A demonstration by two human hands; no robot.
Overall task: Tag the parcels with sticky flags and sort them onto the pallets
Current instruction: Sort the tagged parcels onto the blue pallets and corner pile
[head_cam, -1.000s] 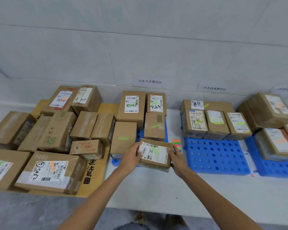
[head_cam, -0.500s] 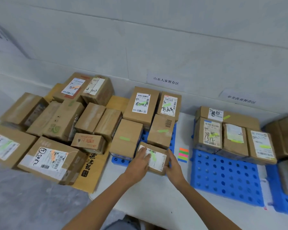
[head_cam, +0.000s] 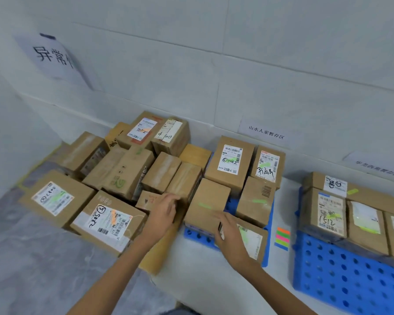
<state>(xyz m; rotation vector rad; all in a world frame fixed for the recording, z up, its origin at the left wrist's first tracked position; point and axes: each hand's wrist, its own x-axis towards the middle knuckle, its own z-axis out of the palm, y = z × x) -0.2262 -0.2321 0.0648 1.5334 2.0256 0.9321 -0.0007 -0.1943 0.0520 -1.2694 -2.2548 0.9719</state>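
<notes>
Brown cardboard boxes fill most of the head camera's view. The labelled parcel (head_cam: 254,243) lies flat at the near edge of the middle pallet (head_cam: 197,235), a blue plastic one, with a green flag stuck across its white label. The right hand (head_cam: 230,235) is spread palm down over that parcel's left end. Its fingers stretch toward the plain box (head_cam: 210,198) just behind and grip nothing; blur hides whether the palm touches the cardboard.

The left hand (head_cam: 163,211) is released too, fingers loosely extended over the small box (head_cam: 146,200) with red print at the edge of the left pile (head_cam: 114,176). Whether it touches that box I cannot tell. The pile sits on a cardboard sheet (head_cam: 159,258) beside the middle pallet.

The plain box carries a green flag of its own, and three more boxes (head_cam: 256,201) stand with it on the same pallet. The sticky flags (head_cam: 282,238), a pad striped orange, green, pink and blue, lie on the white table (head_cam: 203,280) between the middle pallet and the right pallet (head_cam: 341,273). A row of parcels (head_cam: 330,212) lines the far side of the right pallet. Paper signs (head_cam: 265,132) hang on the wall above.
</notes>
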